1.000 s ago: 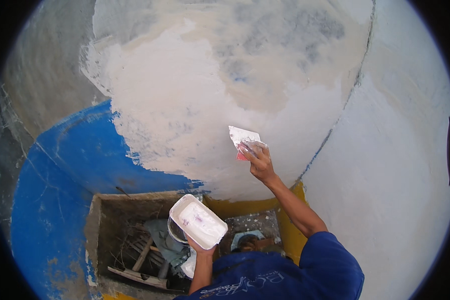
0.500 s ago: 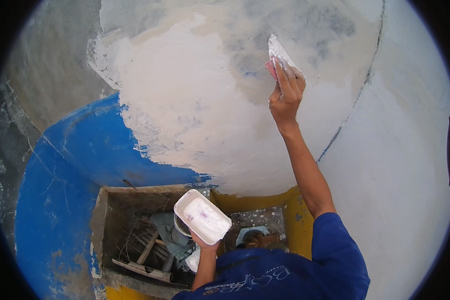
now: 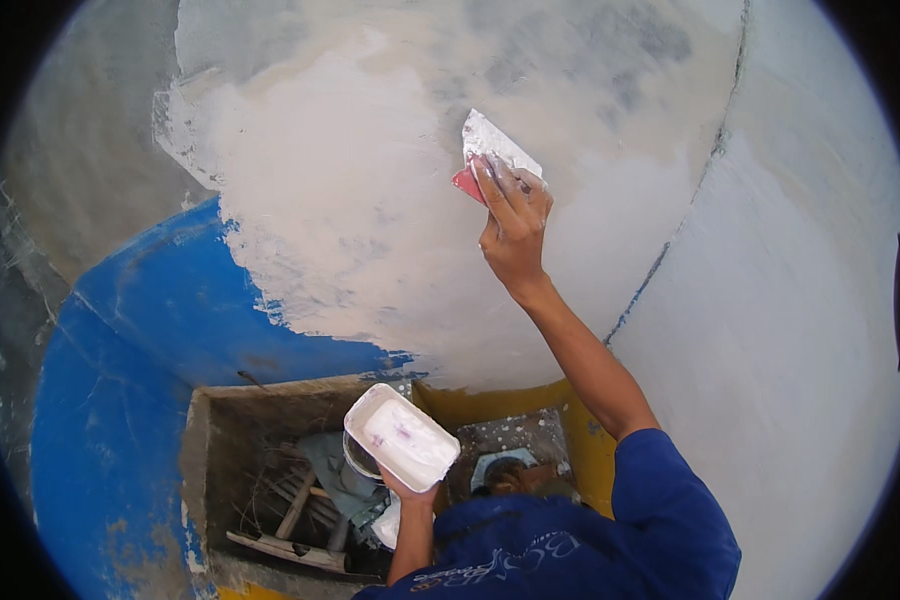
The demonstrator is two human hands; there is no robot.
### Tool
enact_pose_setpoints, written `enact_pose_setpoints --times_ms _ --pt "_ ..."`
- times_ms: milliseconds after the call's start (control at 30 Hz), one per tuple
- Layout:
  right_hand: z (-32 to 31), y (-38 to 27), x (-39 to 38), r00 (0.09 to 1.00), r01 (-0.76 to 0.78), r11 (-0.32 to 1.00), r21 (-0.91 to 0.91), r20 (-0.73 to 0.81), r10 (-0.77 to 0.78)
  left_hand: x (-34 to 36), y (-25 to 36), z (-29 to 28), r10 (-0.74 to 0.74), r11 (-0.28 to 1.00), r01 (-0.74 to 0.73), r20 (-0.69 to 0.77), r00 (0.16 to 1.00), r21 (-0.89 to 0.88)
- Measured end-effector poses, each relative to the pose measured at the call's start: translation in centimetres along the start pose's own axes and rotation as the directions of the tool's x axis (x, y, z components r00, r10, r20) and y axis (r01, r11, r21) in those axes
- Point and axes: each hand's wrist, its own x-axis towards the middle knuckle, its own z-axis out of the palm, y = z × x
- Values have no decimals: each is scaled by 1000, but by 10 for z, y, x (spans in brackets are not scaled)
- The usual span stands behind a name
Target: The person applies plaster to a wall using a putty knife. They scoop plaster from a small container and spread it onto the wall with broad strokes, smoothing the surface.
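My right hand point(image 3: 517, 232) reaches up to the wall, closed around a putty knife point(image 3: 502, 143) with a red grip and a broad blade smeared white. Its blade lies against or close to the wall point(image 3: 340, 190), over a spread of whitish putty. Low in front of me, my left hand point(image 3: 410, 487) grips a white rectangular tub point(image 3: 366, 405) by its near side, the fingers partly hidden beneath. White putty point(image 3: 415, 440) with a few purple streaks fills part of the tub, which is tilted.
Blue paint point(image 3: 180, 310) covers the wall's lower left. Below stands a concrete trough point(image 3: 198, 440) holding sticks, a grey-green cloth point(image 3: 332, 470) and a bucket partly behind the tub. A yellow-painted surface point(image 3: 585, 440) is beside it. A dark crack point(image 3: 660, 262) runs down the wall at right.
My right hand has moved left and down along the wall with the putty knife. My left hand holds the tub in nearly the same place. The view has shifted slightly.
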Motion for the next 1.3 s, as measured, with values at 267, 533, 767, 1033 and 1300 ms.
enact_pose_setpoints --times_ms 267,533,767,1033,1300 --pt "-19 -58 -66 964 -125 931 344 265 31 0 7 3 -46 997 40 -91 995 -69" --pt "-50 32 -23 815 -536 725 433 41 578 -2 6 0 -57 996 53 -51 997 -75" --pt "57 -28 -23 991 -123 992 -29 -54 121 1 -3 4 -87 995 87 -17 996 -48" --pt "31 -63 -84 985 -76 974 213 170 40 0 3 14 -48 995 40 -98 994 -91" --pt "-26 45 36 965 -79 992 99 -241 101 -2 4 -13 -21 995 15 -55 998 -102"
